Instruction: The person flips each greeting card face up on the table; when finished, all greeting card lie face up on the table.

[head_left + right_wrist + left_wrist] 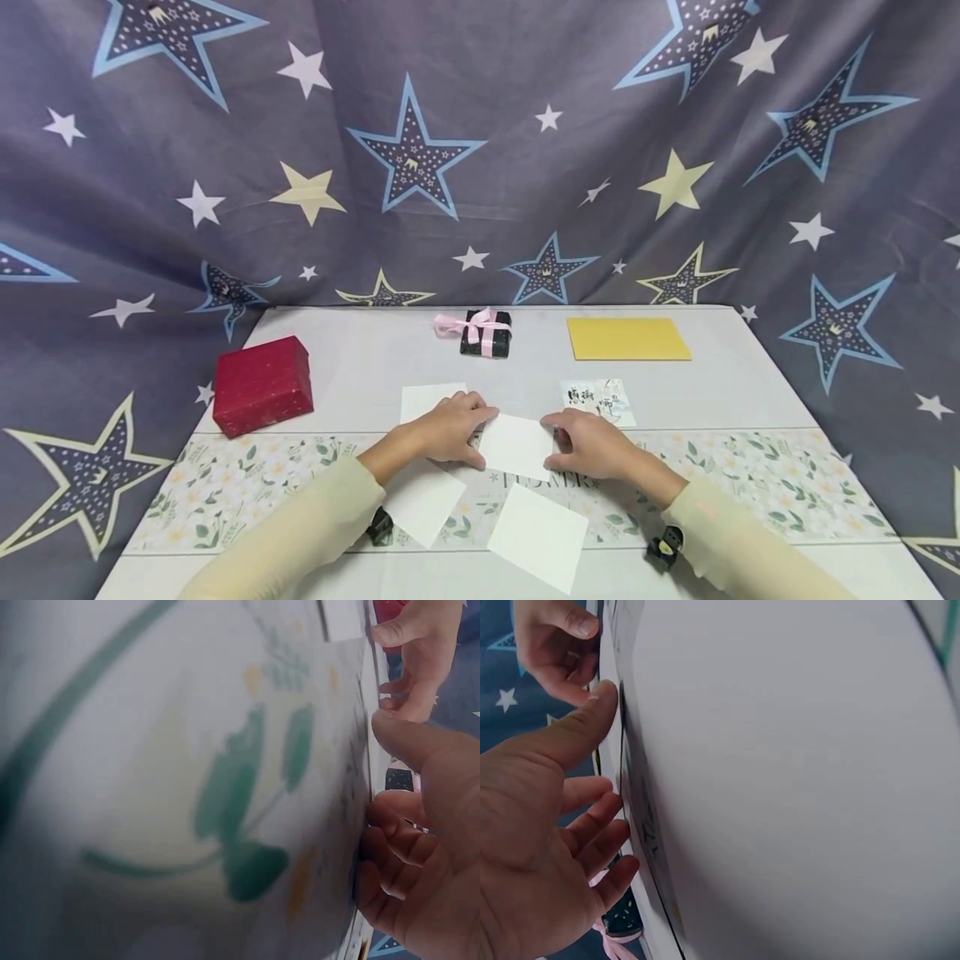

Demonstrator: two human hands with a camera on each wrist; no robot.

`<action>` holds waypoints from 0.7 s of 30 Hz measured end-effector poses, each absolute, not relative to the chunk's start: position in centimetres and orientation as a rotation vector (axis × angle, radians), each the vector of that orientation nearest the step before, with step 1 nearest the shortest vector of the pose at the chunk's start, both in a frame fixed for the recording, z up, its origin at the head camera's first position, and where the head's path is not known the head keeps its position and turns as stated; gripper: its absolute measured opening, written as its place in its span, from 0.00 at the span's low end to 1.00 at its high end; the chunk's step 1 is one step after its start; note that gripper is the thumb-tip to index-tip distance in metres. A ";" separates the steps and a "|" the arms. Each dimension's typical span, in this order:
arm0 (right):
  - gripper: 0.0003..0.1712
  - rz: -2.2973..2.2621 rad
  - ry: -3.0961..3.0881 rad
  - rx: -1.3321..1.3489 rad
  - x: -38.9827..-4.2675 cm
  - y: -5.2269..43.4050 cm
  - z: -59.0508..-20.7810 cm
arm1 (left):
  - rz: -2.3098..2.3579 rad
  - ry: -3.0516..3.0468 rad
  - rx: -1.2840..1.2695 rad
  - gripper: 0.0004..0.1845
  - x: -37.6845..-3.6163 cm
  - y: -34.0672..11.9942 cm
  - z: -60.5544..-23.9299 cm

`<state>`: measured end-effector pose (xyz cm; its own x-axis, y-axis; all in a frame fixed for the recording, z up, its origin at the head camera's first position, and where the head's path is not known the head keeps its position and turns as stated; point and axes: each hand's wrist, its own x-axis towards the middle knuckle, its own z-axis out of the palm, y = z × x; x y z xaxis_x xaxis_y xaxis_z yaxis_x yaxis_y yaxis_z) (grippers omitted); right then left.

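Note:
A white square sheet of paper (516, 447) lies between the two hands at the middle of the table. At its left edge is my left hand (452, 431), thumb and index finger spread apart along that side. My right hand (596, 446) touches the opposite edge in much the same way. In the left wrist view the fingers of the left hand (547, 825) are loosely bent, with the thumb apart. The right hand (427, 825) shows bent fingers near the tabletop in the right wrist view. Neither hand visibly pinches the paper.
More white sheets lie around: one behind the left hand (427, 398), one under the left forearm (426, 504), one in front (538, 537). Behind are a calligraphy card (618, 400), yellow envelope (628, 339), black gift box (472, 346) with pink ribbon, and red box (262, 385).

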<state>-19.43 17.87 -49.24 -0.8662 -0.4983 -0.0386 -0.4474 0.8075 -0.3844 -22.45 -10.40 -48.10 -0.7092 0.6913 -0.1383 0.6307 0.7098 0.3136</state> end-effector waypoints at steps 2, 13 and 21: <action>0.37 -0.539 2.867 -0.739 -19.4 17.8 -49.4 | 0.321 2.682 1.033 0.49 -22.4 -10.2 -48.2; 0.39 -0.541 2.893 -0.679 -19.3 17.7 -49.9 | 0.327 2.690 0.978 0.49 -22.4 -9.7 -48.0; 0.38 -0.603 2.883 -0.652 -19.6 17.7 -49.9 | 0.370 2.699 0.941 0.52 -22.8 -9.3 -47.8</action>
<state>-19.56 17.72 -49.88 -0.8992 -0.4363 -0.0327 -0.3866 0.8273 -0.4075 -22.76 -9.34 -47.85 -0.7570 0.6340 -0.1577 0.5683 0.7581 0.3200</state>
